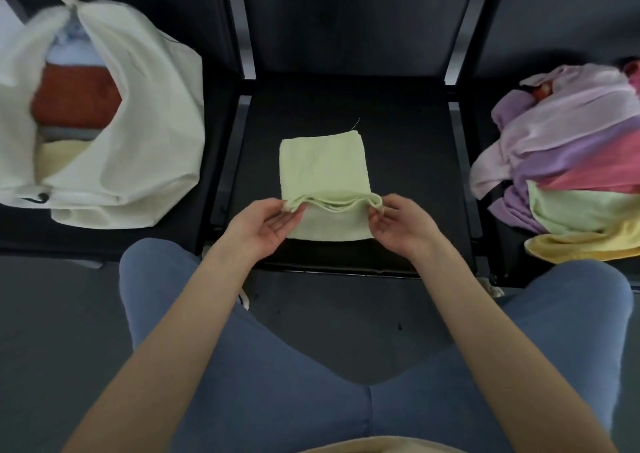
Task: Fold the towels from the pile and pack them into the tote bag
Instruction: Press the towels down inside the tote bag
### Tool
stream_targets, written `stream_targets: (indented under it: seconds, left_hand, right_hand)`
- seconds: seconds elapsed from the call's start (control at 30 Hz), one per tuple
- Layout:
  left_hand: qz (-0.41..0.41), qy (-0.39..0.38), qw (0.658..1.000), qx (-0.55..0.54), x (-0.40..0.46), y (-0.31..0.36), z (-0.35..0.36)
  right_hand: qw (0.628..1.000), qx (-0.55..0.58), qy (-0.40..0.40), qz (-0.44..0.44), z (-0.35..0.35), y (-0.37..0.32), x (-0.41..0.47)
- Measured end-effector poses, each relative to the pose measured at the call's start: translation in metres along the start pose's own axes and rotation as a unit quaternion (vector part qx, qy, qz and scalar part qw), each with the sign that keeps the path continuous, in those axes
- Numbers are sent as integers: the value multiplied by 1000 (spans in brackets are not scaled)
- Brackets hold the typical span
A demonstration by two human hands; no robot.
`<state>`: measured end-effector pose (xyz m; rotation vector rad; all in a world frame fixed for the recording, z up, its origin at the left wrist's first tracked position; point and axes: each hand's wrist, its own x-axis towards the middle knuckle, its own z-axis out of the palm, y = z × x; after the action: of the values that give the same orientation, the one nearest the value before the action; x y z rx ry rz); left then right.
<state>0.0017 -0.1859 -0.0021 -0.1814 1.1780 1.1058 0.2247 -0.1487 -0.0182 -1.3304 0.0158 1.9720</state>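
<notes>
Left hand point(263, 222) and right hand point(398, 224) pinch green towel point(323, 165) near-edge corners; long axis runs away from person.

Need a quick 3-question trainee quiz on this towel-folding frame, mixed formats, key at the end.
1. True or false: both hands pinch the light green towel on the black seat.
2. Which side of the person is the tote bag on? A) left B) right C) behind
3. Fill in: the unfolded towel pile lies on the person's ____ side.

Key:
1. True: left hand and right hand each hold a corner of the lifted fold.
2. A; it already holds folded towels, an orange one on top.
3. right
</notes>
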Motion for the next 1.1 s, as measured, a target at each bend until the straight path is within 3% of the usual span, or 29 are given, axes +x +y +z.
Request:
stream_targets:
  seconds: [0.1, 0.27, 0.37, 0.4, 0.43, 0.47, 0.53, 0.6, 0.67, 0.7, 0.77, 0.93, 1.03, 1.1]
  left_hand:
    - [1, 23, 999, -48, 19, 1, 10]
    - [103, 75, 990, 54, 50, -13, 12]
    - [177, 71, 966, 173, 57, -23, 5]
    - [221, 66, 939, 257, 57, -25, 2]
    - [279, 52, 887, 364, 55, -26, -2]
    - [341, 29, 810, 476, 53, -25, -9]
    - [428, -38, 622, 654, 50, -22, -22]
    - [439, -98, 458, 767, 52, -19, -32]
    - [417, -124, 357, 826, 56, -19, -38]
    - [407, -127, 337, 839, 58, -20, -39]
    - [402, -125, 333, 844, 62, -19, -39]
    - [430, -100, 365, 819, 62, -18, -34]
    - [403, -81, 396, 821, 53, -19, -28]
    - [390, -83, 446, 802, 45, -22, -30]
  right_hand:
    - [997, 68, 41, 14, 15, -9, 12]
    - [996, 44, 74, -17, 27, -5, 27]
    - [989, -69, 89, -95, 30, 4, 29]
    - [973, -154, 96, -141, 29, 8, 29]
    - [941, -261, 95, -194, 26, 12, 28]
    - [888, -378, 79, -249, 20, 15, 27]
    - [724, -602, 8, -336, 4, 17, 29]
    - [554, -753, -64, -349, -13, 19, 35]
    - [438, -829, -87, -337, -25, 20, 43]
    - [400, -849, -83, -334, -29, 21, 46]
    - [364, -865, -74, -337, -32, 19, 52]
    - [297, -878, -53, -372, -30, 20, 56]
    - [299, -875, -69, -375, -28, 17, 53]
    - [336, -862, -97, -368, -30, 8, 48]
